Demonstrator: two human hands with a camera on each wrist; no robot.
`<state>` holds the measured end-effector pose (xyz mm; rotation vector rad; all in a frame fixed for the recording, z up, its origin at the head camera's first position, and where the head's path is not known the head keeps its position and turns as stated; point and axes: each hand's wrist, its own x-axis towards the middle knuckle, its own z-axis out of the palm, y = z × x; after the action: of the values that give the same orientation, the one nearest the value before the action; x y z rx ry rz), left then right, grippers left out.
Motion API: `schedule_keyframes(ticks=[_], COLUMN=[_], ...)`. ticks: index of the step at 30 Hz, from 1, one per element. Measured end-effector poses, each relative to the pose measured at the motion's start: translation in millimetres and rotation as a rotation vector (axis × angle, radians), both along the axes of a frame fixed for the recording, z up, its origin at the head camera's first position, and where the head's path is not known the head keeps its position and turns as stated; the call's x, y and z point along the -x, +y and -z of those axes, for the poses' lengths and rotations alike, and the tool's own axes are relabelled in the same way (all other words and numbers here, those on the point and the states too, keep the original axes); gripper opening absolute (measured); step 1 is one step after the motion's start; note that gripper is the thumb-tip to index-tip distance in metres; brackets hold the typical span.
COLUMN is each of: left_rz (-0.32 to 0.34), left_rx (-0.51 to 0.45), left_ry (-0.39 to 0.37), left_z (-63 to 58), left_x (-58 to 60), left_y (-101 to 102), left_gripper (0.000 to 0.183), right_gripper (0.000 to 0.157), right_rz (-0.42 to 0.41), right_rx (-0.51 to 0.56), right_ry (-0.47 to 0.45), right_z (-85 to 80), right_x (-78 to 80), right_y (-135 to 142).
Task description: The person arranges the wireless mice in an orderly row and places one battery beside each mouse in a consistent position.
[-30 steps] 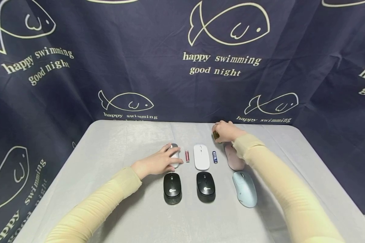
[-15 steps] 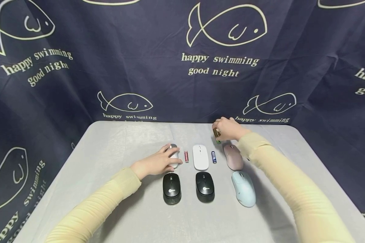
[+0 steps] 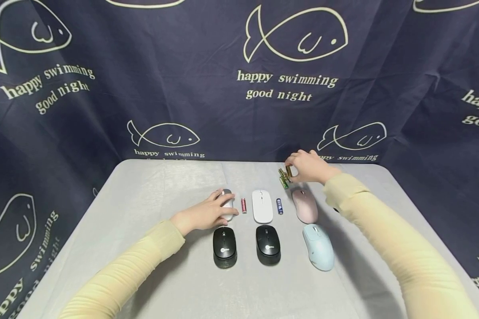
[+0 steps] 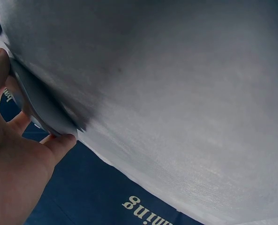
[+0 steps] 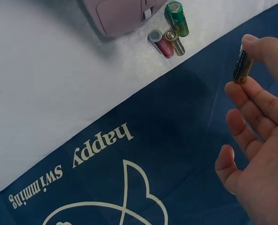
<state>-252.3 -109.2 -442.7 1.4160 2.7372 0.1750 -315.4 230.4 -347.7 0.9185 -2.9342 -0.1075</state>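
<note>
My left hand (image 3: 206, 213) grips a grey-and-white computer mouse (image 3: 227, 204), thumb and fingers along its sides. The left wrist view shows the edge of this mouse (image 4: 47, 105) between thumb and fingertips. At the back of the table my right hand (image 3: 312, 167) pinches a black-and-gold battery (image 5: 242, 66) between thumb and fingertip, its other fingers loosely bent. Beside it on the table lie a green battery (image 5: 177, 18), a red-and-silver battery (image 5: 161, 43) and a small gold battery (image 5: 174, 42), close together.
Between the hands lie a red battery (image 3: 244, 205), a white mouse (image 3: 262, 206) and a blue battery (image 3: 279, 206). A pink mouse (image 3: 305, 206) sits under the right forearm's side. Nearer are two black mice, one left (image 3: 225, 243), and a light-blue mouse (image 3: 318, 247). A dark printed curtain (image 3: 223, 88) borders the table.
My right hand has drawn to the right with the black-and-gold battery, and the group of batteries beside it has come into sight. The left hand stays on its mouse.
</note>
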Motion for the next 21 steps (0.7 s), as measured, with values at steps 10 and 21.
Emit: schedule_keyframes(ticks=[10, 21], left_rz=[0.019, 0.019], left_rx=[-0.009, -0.009], left_ry=[0.011, 0.011], left_z=[0.6, -1.6], left_x=[0.7, 0.1], left_y=[1.7, 1.1], left_gripper=[0.039, 0.039], right_gripper=[0.045, 0.045], right_rz=[0.030, -0.005], right_rx=[0.033, 0.068], right_ry=[-0.015, 0.030], right_z=[2.1, 2.3], right_x=[-9.0, -31.9], right_y=[19.1, 25.6])
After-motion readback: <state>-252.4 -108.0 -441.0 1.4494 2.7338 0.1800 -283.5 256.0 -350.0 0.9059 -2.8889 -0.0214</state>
